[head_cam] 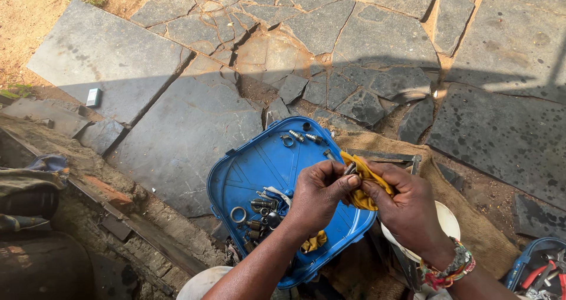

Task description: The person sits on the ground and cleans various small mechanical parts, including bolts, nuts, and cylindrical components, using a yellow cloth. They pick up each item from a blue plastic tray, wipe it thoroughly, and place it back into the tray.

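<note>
Cracked grey flagstones (177, 129) cover the ground, with sandy soil (35, 5) at the upper left. A small white block (93, 97) lies on one slab. Burlap sacking (471, 223) spreads at right, beside red-handled pliers (539, 271).

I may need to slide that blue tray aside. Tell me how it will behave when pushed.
The blue plastic tray looks stiff and light, so it would probably slide easily on the stone. The loose metal fittings and ring lying in it would likely roll or rattle toward its raised rim. The left hand above it may be in the way.
</note>
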